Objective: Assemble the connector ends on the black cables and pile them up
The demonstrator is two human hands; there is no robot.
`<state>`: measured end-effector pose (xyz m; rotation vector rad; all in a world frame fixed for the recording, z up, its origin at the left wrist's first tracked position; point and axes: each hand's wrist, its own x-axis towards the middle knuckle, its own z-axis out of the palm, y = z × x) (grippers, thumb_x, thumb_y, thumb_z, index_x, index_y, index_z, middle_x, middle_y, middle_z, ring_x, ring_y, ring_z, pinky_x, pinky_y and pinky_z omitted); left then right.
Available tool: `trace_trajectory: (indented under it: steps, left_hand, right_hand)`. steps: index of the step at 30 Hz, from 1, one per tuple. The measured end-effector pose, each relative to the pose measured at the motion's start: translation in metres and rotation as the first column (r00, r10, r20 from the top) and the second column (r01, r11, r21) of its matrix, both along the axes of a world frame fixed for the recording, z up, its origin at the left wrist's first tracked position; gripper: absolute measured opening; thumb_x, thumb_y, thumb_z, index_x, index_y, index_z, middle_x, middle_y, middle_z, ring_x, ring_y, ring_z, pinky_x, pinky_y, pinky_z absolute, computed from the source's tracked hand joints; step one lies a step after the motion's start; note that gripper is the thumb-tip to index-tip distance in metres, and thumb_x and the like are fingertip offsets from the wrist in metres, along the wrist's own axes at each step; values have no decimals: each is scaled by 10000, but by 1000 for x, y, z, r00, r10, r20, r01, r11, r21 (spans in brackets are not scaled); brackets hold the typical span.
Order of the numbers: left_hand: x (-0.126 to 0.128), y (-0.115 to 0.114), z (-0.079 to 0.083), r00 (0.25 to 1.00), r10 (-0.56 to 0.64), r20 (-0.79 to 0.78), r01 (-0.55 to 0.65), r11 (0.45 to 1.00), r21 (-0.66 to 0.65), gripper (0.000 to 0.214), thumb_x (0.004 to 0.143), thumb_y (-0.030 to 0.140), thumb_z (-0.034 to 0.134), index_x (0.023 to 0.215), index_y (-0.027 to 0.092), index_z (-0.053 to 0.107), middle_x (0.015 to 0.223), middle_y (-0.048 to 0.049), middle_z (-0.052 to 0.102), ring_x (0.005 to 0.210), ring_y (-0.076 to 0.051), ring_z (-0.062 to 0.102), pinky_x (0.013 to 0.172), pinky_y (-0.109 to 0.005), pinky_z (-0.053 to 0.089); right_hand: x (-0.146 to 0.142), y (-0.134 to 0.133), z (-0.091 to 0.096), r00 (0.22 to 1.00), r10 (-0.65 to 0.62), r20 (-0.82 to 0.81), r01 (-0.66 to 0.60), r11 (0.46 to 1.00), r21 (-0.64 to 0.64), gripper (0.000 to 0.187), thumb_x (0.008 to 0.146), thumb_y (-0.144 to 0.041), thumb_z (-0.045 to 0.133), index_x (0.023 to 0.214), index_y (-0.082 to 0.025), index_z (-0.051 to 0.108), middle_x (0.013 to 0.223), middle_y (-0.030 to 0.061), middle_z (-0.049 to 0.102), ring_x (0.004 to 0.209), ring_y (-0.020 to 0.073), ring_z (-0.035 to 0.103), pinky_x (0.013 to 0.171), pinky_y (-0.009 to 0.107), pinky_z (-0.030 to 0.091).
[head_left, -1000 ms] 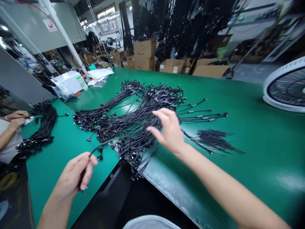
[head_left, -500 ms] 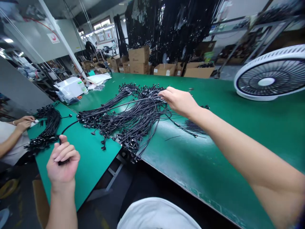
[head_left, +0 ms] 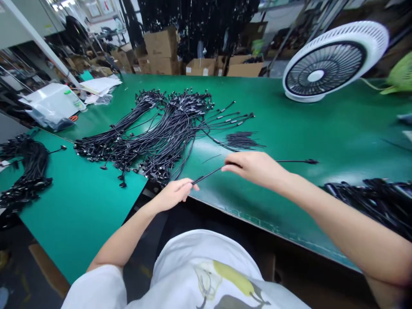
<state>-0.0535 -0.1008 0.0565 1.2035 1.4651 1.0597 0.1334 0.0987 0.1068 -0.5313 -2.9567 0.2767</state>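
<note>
A black cable [head_left: 210, 173] runs between my two hands above the table's front edge. My left hand [head_left: 176, 192] is closed round one part of it, palm partly turned up. With fingers pinched on the same cable, my right hand [head_left: 254, 166] is a little farther right and higher. The cable's connector end [head_left: 311, 162] sticks out past my right hand. Behind my hands lies a large heap of black cables [head_left: 170, 133] with small plugs at both ends. A small bunch of thin black strips [head_left: 243, 140] sits just beyond my right hand.
A white fan [head_left: 317, 76] stands at the back right of the green table [head_left: 257, 201]. More bundled black cables [head_left: 370, 201] lie at the right, and another bundle [head_left: 27, 167] at the far left. Cardboard boxes [head_left: 162, 49] are stacked behind the table.
My hands have come closer together, with my left hand moving right and my right hand drawing nearer to me. The cable has left the heap's top. The view has turned right and down.
</note>
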Motion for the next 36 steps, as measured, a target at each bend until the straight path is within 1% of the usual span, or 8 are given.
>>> trace_trajectory:
  steps: [5,10,16,22,25,28,31,36]
  left_hand:
    - [-39,-9,16,670,256,697,-289,955,-73,271,934,321,485,829,125,641,523,101,176,381,-26,137,393,-135,281]
    - [-46,-1,33,465,347,814,-514,855,-70,298,975,236,403,1091,117,650,586,64,308,415,-19,296,448,-102,371]
    - [-34,21,17,517,313,797,-475,879,-38,285,844,110,542,1107,107,651,723,18,528,584,-27,500,617,-147,470]
    - [6,33,-2,830,207,519,-304,947,108,321,848,432,624,959,133,658,950,-85,687,893,-172,650,832,-305,502]
    - [25,28,-1,948,-1,317,-36,993,111,345,888,450,566,956,124,655,805,-67,687,799,-150,638,811,-290,473]
    - [30,25,3,902,-42,430,-5,994,109,352,884,474,563,902,126,619,525,37,507,489,-75,458,569,-229,395]
    - [32,30,3,743,76,665,-174,981,81,338,869,477,587,859,139,580,516,75,380,433,-48,320,472,-204,277]
    - [48,38,-16,696,212,686,-239,969,-57,412,832,523,617,766,119,571,592,35,428,548,-74,426,570,-229,358]
  right_hand:
    - [57,42,-43,991,-37,-130,8,976,-217,304,914,-467,470,1000,-239,651,937,45,708,794,212,652,663,311,483]
    - [73,19,-74,960,-69,-270,41,994,-105,344,972,-424,362,1031,-251,654,871,56,694,739,211,659,617,323,498]
    - [62,-27,-49,948,235,-215,-202,965,165,311,980,-289,369,870,-198,646,748,35,655,636,155,619,591,282,438]
    - [29,-52,-8,923,382,-39,-379,890,-251,338,956,-251,374,672,-193,547,619,-6,574,520,110,498,527,248,327]
    - [9,-41,0,964,161,-211,-241,862,-445,324,947,-303,396,695,-190,565,648,-1,578,576,113,504,577,242,353]
    - [-5,-32,-15,878,-173,-446,-138,802,-582,245,889,-416,513,809,-197,588,799,23,616,753,150,550,703,269,413]
    - [-16,-44,-43,769,-414,-487,-181,590,-787,325,856,-526,545,811,-205,545,770,8,556,752,148,530,727,291,444]
    - [-27,-74,-64,638,-743,-199,-335,-35,-942,486,792,-611,614,679,-204,373,589,-92,248,454,44,177,430,201,267]
